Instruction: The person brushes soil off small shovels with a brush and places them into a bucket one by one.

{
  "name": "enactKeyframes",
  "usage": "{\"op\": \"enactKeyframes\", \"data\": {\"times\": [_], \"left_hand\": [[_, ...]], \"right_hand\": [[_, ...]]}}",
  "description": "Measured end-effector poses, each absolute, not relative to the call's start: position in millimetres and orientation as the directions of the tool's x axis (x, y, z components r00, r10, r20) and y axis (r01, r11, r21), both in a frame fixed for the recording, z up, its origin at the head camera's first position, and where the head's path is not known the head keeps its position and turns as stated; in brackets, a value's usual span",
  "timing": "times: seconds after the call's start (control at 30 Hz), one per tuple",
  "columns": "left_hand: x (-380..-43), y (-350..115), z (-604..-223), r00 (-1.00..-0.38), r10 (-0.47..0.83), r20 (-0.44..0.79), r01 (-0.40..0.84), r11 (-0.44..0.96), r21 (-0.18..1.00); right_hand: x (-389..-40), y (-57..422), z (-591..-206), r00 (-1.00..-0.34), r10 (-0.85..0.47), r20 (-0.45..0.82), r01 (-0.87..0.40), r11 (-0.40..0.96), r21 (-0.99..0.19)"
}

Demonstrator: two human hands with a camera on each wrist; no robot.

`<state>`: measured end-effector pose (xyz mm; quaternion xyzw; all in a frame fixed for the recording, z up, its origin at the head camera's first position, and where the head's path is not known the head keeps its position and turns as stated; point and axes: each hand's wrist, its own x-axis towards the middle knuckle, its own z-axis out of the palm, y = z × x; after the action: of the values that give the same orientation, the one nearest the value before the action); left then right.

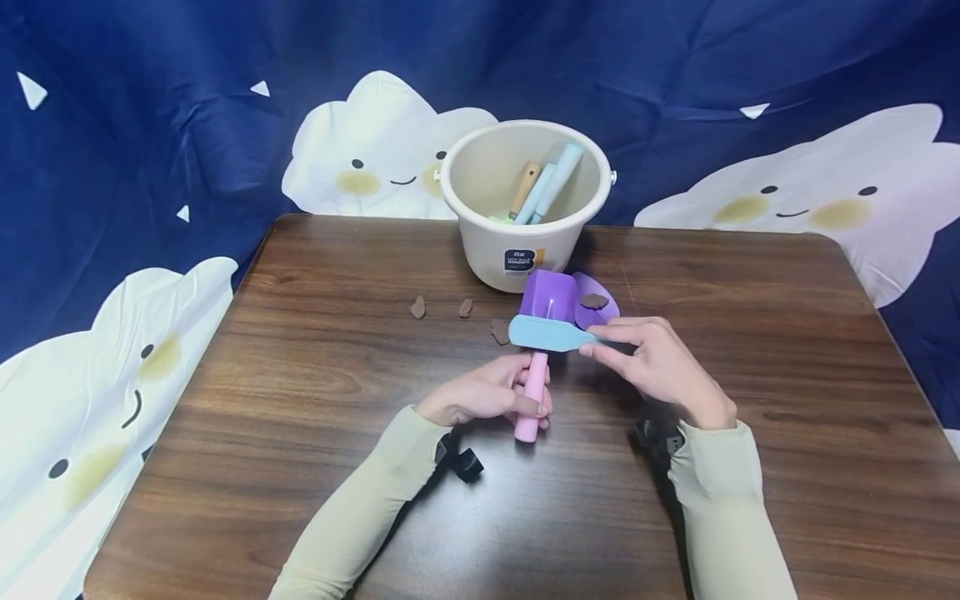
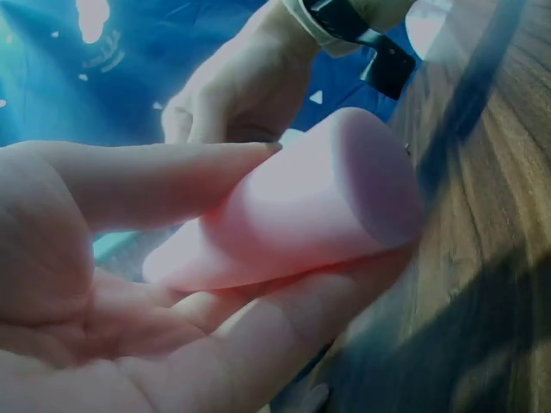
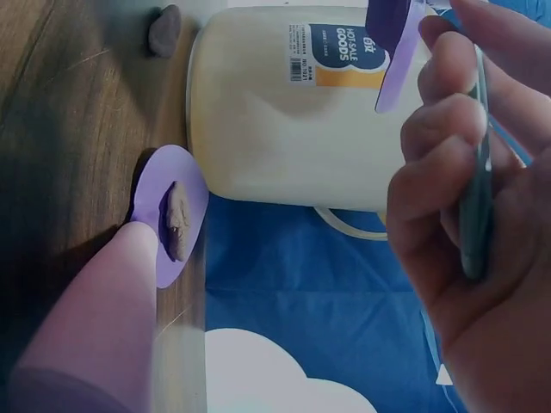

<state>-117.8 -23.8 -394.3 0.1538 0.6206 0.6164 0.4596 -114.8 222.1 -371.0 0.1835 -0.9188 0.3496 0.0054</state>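
My left hand grips the pink handle of a toy scoop, whose purple head points away from me. My right hand holds a light blue flat-bladed tool by its narrow end. In the head view its blade lies across the scoop's lower edge; whether they touch, I cannot tell. Just right of the scoop, a purple flat shovel lies on the table. On it sits a brown lump, and its pink handle shows in the right wrist view.
Behind the scoop stands a beige bucket holding several handled tools, one with a brown handle. Small brown pieces, such as this one, lie left of the scoop on the wooden table. A blue curtain hangs behind.
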Motion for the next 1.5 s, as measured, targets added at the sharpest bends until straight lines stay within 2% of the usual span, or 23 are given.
{"op": "enactKeyframes", "data": {"times": [0.17,0.3,0.47,0.73,0.93,1.07,1.23,1.33,1.5], "left_hand": [[-118,-24,-393,-0.548,0.746,-0.378,-0.336,0.217,0.916],[-117,-22,-394,-0.569,0.741,-0.357,-0.272,0.24,0.932],[-114,-18,-397,-0.568,0.736,-0.368,-0.234,0.284,0.93],[-109,-14,-400,-0.516,0.763,-0.389,-0.269,0.287,0.919],[-109,-16,-401,-0.489,0.792,-0.366,-0.289,0.248,0.925],[-113,-20,-398,-0.477,0.806,-0.35,-0.347,0.193,0.918],[-118,-27,-395,-0.47,0.816,-0.337,-0.415,0.133,0.9],[-120,-30,-394,-0.461,0.825,-0.327,-0.437,0.11,0.893],[-122,-33,-394,-0.446,0.835,-0.322,-0.461,0.095,0.882]], "right_hand": [[-115,225,-371,-0.951,-0.298,0.089,-0.281,0.704,-0.652],[-115,227,-370,-0.956,-0.275,0.101,-0.272,0.71,-0.65],[-116,232,-372,-0.961,-0.217,0.171,-0.277,0.739,-0.615],[-119,241,-373,-0.958,-0.094,0.271,-0.241,0.776,-0.583],[-122,243,-379,-0.901,-0.032,0.432,-0.293,0.78,-0.554],[-121,242,-380,-0.875,-0.017,0.483,-0.34,0.733,-0.59],[-117,238,-378,-0.918,-0.143,0.37,-0.374,0.621,-0.689],[-116,236,-377,-0.937,-0.218,0.273,-0.349,0.608,-0.713],[-117,235,-378,-0.953,-0.237,0.189,-0.298,0.621,-0.725]]}}
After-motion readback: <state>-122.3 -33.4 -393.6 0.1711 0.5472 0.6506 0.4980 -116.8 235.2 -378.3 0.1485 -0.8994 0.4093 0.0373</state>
